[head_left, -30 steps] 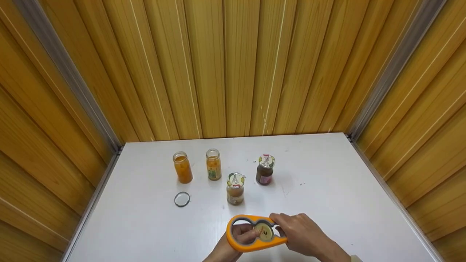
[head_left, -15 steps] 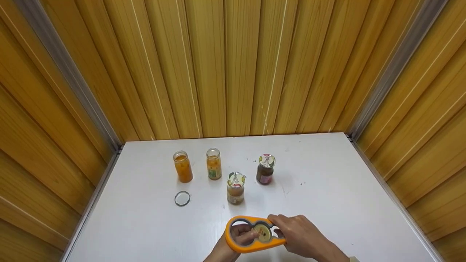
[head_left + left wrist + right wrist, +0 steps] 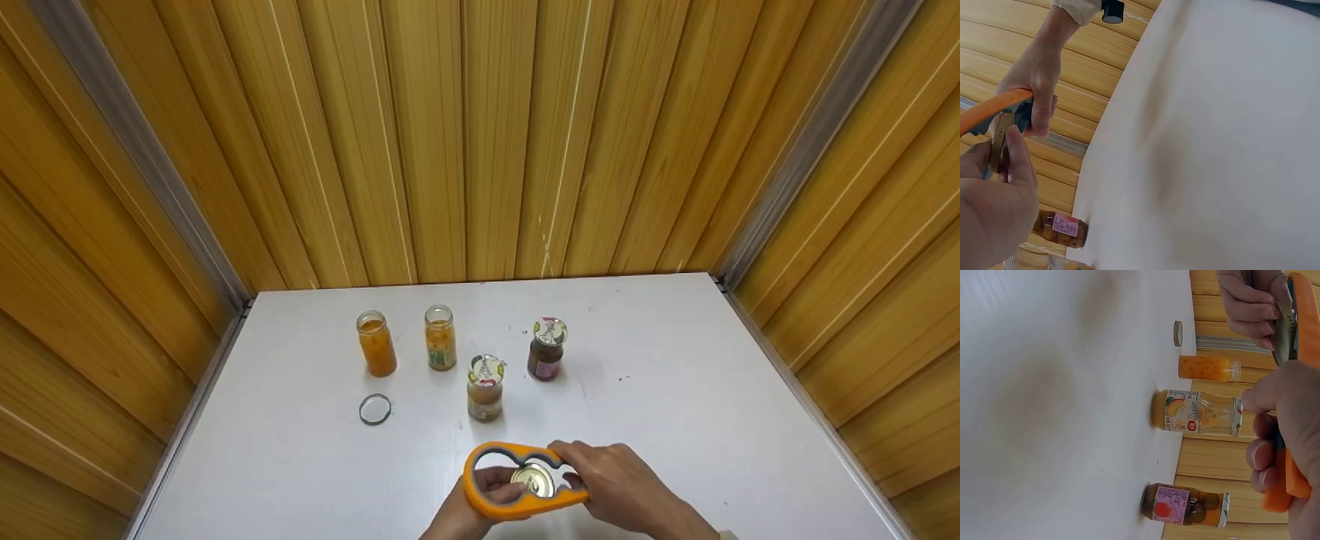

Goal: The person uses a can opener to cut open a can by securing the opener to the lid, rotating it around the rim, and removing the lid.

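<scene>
My right hand [image 3: 619, 480] grips the handle end of an orange jar opener [image 3: 499, 513] with grey-lined round openings, held over the table near its front. My left hand [image 3: 461, 514] reaches behind the opener and pinches a gold jar lid [image 3: 534, 480] between thumb and fingers. The lid shows through the opener's middle opening. In the left wrist view the lid [image 3: 999, 143] stands edge-on beside the opener's grey lining. The right wrist view shows the lid [image 3: 1284, 340] tilted, with the left fingers at its edge.
Two lidded jars, one pale [image 3: 485, 403] and one dark [image 3: 545, 360], stand upright beyond the hands. Farther left are two uncapped jars, an orange one [image 3: 379, 354] and a labelled one [image 3: 441, 349]. A loose lid [image 3: 375, 409] lies on the white table [image 3: 285, 465].
The lid has turned in the left fingers and shifted slightly left within the opener, its face now shinier. The opener has drifted a little left. The jars have stayed put.
</scene>
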A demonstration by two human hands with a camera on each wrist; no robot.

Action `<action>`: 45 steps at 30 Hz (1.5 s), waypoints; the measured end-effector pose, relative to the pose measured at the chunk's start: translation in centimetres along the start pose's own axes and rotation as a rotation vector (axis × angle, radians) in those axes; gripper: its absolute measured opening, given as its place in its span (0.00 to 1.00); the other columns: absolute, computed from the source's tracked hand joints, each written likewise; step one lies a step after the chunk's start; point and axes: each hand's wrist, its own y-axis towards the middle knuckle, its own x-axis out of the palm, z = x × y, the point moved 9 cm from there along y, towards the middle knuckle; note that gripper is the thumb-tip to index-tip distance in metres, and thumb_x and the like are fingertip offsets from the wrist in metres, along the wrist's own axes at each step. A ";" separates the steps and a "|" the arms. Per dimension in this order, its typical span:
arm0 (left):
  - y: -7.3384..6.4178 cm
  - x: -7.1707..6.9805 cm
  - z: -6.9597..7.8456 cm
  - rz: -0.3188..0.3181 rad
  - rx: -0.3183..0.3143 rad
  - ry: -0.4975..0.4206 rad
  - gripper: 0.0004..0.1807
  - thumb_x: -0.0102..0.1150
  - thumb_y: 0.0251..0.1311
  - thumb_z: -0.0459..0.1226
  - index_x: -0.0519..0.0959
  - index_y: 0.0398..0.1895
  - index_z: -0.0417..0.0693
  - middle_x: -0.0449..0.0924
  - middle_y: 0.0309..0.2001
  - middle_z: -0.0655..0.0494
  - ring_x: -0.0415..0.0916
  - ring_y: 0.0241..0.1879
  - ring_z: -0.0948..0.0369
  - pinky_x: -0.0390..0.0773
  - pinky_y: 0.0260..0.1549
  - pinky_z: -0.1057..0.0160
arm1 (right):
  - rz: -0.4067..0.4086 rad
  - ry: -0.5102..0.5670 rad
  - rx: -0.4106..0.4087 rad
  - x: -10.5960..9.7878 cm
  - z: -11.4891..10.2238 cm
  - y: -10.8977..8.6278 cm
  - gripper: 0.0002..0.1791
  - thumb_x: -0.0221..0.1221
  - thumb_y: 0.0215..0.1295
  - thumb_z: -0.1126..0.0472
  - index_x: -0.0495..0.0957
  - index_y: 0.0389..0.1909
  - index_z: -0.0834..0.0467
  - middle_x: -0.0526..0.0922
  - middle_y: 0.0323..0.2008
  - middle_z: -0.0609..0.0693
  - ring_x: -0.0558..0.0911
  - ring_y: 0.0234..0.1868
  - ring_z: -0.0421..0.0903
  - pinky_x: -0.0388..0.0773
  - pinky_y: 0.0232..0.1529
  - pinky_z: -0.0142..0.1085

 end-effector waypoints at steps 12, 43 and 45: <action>0.5 -6.5 0.5 0.093 -0.006 0.127 0.21 0.59 0.71 0.34 0.78 0.62 0.31 0.86 0.51 0.47 0.85 0.45 0.56 0.85 0.50 0.56 | -0.106 0.027 0.091 0.7 1.5 -0.5 0.23 0.71 0.64 0.64 0.75 0.57 0.50 0.85 0.36 0.40 0.74 0.25 0.29 0.79 0.28 0.27; 3.9 -11.5 11.6 0.602 0.739 1.355 0.16 0.71 0.58 0.24 0.86 0.50 0.36 0.77 0.34 0.50 0.79 0.33 0.56 0.85 0.33 0.59 | -0.116 0.033 0.125 0.8 2.4 -1.0 0.22 0.70 0.65 0.65 0.75 0.57 0.50 0.84 0.36 0.39 0.75 0.25 0.29 0.79 0.27 0.27; 4.3 -11.0 11.4 0.606 0.803 1.453 0.16 0.71 0.57 0.23 0.85 0.49 0.38 0.77 0.34 0.49 0.79 0.33 0.55 0.84 0.31 0.59 | -0.120 0.034 0.128 0.8 2.4 -1.0 0.22 0.70 0.65 0.65 0.75 0.57 0.50 0.84 0.36 0.39 0.75 0.25 0.29 0.79 0.27 0.27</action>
